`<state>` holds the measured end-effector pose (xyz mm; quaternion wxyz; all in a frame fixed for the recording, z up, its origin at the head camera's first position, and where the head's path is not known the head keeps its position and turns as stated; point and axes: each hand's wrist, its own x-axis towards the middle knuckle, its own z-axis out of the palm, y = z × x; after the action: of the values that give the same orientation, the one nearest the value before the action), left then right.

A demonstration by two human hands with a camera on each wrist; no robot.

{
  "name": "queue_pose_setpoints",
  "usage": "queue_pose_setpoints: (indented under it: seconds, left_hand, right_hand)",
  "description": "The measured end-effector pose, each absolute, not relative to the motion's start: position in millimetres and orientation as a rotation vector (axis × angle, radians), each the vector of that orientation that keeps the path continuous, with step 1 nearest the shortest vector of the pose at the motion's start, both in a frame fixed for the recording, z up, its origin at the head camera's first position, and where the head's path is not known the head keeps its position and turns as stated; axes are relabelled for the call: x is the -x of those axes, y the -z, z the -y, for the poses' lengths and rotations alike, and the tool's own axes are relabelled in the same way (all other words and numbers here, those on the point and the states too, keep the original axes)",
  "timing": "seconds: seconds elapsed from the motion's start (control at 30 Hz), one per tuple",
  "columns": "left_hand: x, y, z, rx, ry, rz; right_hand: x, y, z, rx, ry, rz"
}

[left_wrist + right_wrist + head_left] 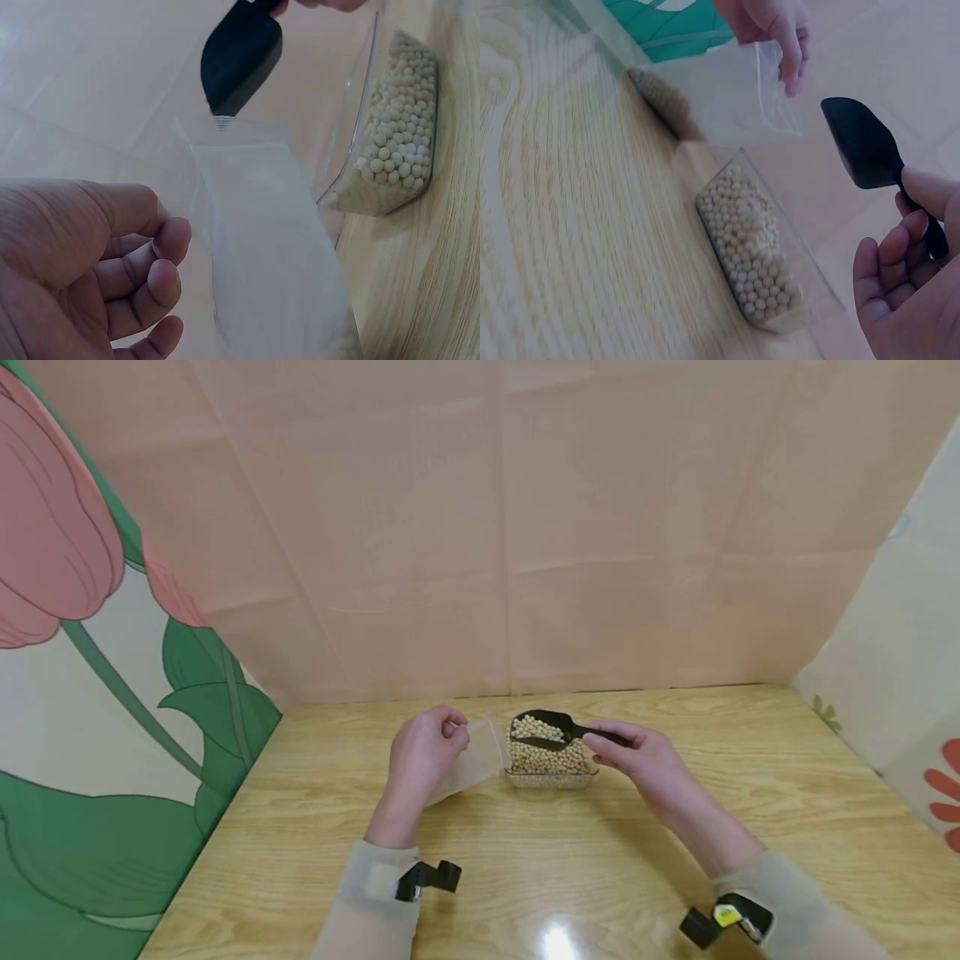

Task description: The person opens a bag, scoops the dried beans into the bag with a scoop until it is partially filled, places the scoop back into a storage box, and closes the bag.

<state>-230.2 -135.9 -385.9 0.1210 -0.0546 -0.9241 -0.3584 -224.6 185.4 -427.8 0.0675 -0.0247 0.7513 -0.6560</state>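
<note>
My left hand pinches a clear plastic zip bag at its top edge, left of the container. In the right wrist view, pale round beans lie in the bottom of that bag. My right hand grips the handle of a black scoop. Pale beans fill the scoop, which hangs over the clear container. From the left wrist, the scoop overlaps the top edge of the bag, its tip near the mouth. More of these beans fill the container.
The container stands on a wood-grain table. Behind the table hangs a pinkish cloth. A flower-patterned panel borders the left side, and a pale one the right.
</note>
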Motion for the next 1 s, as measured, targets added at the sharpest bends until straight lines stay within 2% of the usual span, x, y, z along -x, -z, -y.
queue_pose_setpoints:
  seconds: [1.0]
  left_hand:
    - [230.3, 386.3, 137.2, 0.167, 1.050, 2.678]
  right_hand:
    - [226.0, 424.4, -143.0, 0.171, 1.881, -2.376]
